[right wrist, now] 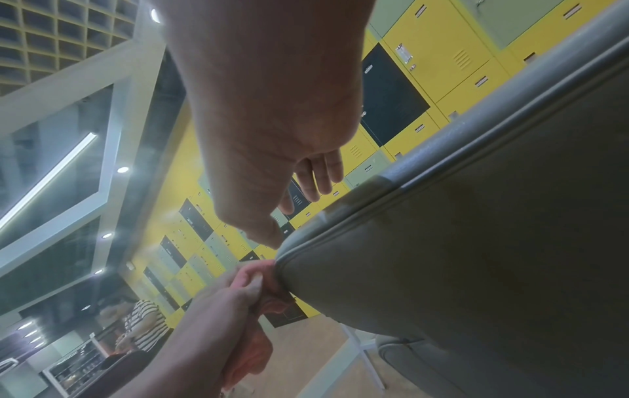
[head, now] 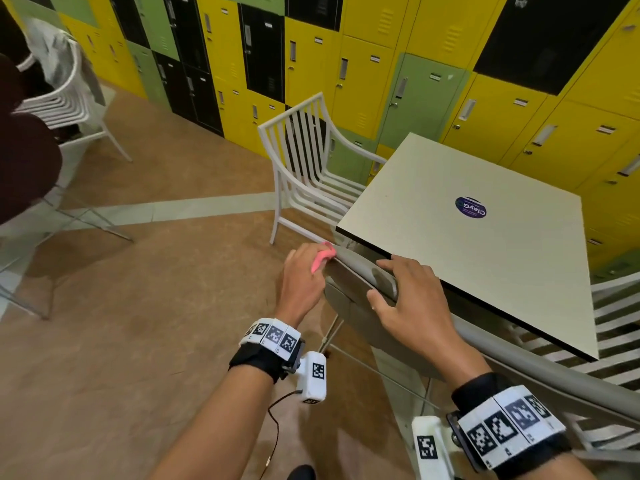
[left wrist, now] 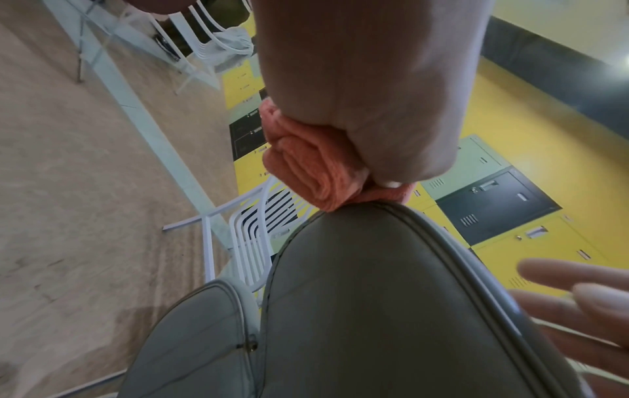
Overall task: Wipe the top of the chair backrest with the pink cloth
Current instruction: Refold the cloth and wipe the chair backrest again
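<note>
The grey padded chair backrest (head: pixel 360 271) runs diagonally along the near edge of the table. At the backrest's far left end, my left hand (head: pixel 308 268) grips the bunched pink cloth (head: pixel 322 258) and presses it against the top corner. The left wrist view shows the cloth (left wrist: pixel 306 167) squeezed under my left hand's fingers (left wrist: pixel 367 107) on the backrest's rounded tip (left wrist: pixel 374 282). My right hand (head: pixel 408 299) rests open on the backrest top a short way to the right, fingers over the top, thumb on the near side. In the right wrist view this right hand (right wrist: pixel 282 134) hovers at the backrest edge (right wrist: pixel 459 242).
A beige square table (head: pixel 433 188) with a round blue sticker (head: pixel 471 206) stands just behind the backrest. A white slatted chair (head: pixel 304 161) sits at the table's far left, another (head: pixel 616 323) at its right. Yellow, green and black lockers (head: pixel 415 81) line the wall. A person in stripes (right wrist: pixel 142 323) stands far off.
</note>
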A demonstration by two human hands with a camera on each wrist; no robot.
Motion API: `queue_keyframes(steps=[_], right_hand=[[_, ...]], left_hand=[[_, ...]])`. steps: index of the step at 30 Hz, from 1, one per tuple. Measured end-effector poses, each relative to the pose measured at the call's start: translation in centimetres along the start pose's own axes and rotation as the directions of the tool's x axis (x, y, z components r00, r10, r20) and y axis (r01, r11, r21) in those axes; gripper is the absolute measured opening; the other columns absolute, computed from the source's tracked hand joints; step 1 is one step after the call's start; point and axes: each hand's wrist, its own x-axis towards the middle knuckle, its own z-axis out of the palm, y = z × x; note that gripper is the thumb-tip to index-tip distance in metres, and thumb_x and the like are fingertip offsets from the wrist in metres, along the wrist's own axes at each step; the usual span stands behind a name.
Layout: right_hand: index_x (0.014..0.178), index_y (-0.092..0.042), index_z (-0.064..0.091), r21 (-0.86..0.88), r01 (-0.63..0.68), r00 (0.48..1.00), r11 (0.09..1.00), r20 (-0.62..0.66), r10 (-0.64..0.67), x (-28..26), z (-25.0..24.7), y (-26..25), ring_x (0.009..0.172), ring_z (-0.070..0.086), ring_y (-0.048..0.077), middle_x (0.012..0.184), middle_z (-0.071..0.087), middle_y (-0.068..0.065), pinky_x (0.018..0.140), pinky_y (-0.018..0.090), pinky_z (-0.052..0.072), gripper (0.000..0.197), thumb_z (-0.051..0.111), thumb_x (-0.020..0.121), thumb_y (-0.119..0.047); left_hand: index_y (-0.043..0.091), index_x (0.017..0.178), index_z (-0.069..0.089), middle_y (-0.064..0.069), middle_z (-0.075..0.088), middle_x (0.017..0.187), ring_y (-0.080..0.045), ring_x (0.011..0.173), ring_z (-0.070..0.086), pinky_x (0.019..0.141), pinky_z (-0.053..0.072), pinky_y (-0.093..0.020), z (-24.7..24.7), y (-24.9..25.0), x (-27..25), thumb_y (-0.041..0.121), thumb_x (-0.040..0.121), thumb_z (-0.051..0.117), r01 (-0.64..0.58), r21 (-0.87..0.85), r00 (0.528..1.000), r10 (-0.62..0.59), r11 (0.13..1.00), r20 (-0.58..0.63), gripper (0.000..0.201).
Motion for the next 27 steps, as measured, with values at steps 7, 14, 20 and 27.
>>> queue_keyframes(steps=[7,14,20,27], right_hand=[[0.137,-0.032,0.053,0.014,0.011,1.000,1.000,-0.005,-0.011,0.1,0.1,-0.2,0.126,0.048,0.017,0.138,0.056,-0.005,0.105,0.041,0.044,0.052,0.066,0.090,-0.050],[0.140,-0.033,0.052,-0.014,-0.008,1.000,1.000,0.001,0.008,-0.7,-0.4,0.4,0.127,0.048,0.016,0.140,0.055,-0.006,0.107,0.038,0.043,0.053,0.064,0.091,-0.051],[0.141,-0.032,0.052,-0.010,-0.026,1.000,1.000,-0.002,0.026,-0.9,-0.2,1.0,0.124,0.049,0.014,0.138,0.057,-0.008,0.105,0.035,0.041,0.054,0.065,0.092,-0.050],[0.141,-0.030,0.053,0.027,-0.022,1.000,0.999,-0.009,0.022,-0.5,0.0,0.1,0.122,0.051,0.015,0.136,0.058,-0.007,0.101,0.033,0.040,0.055,0.067,0.091,-0.048]], left_hand=[[0.033,0.113,0.074,0.021,0.064,0.118,-0.006,0.109,0.062,0.091,0.050,-0.023,-1.2,2.8,-2.2,0.010,0.105,0.054,-0.164,-0.117,0.975,0.179,0.980,0.131,0.032],[0.047,0.117,0.071,0.014,0.064,0.128,-0.015,0.068,0.070,0.052,0.061,-0.026,-2.1,-0.3,1.4,0.024,0.112,0.044,0.396,-0.104,0.918,-0.393,0.912,0.047,0.036],[0.040,0.124,0.072,0.014,0.068,0.121,-0.010,0.104,0.068,0.091,0.061,-0.043,0.3,0.8,-1.2,0.019,0.106,0.053,0.225,-0.156,0.974,-0.228,0.962,0.002,0.033],[0.039,0.122,0.074,0.019,0.070,0.119,-0.008,0.111,0.065,0.091,0.060,-0.038,-0.7,3.4,-3.5,0.014,0.105,0.055,-0.077,-0.227,0.987,0.106,0.971,0.119,0.036]])
